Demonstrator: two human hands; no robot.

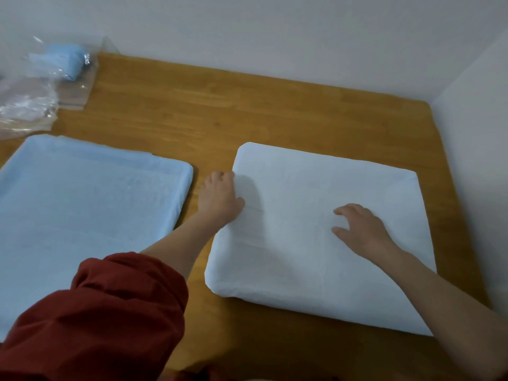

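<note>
A: Start big; what takes up the frame?

B: The wooden table (275, 114) fills the middle, set into a corner of pale walls; on it lie 2 folded cloths; the light blue towel (82, 210) covers the left of the frame, the white towel (302, 257) sits right of centre, and a strip of bare wood keeps them apart.

A: And the smaller things?

B: A rolled-up red sleeve (110, 312) at lower left; a crumpled clear plastic bag (27, 103) at upper left, with a small blue bundle (66, 60) inside it.

A: Where are the hands?

B: Both on the white towel; the right hand (360, 229) lies flat on its top, right of the middle, fingers spread and pressing down; the left hand (220, 199) is at the towel's left edge, near the upper-left corner, fingers curled against the edge and thumb on top, so it looks to grip the fold there; whether the fingertips reach underneath I cannot tell.

A: What does the next move hinge on?

B: I judge that the towel stretches rightward from the left fingers, its longer side seeming to run left to right across the frame; the left hand is nearer the free edge, so a fold or lift would start there and travel toward the right hand, which acts as the anchor.
</note>
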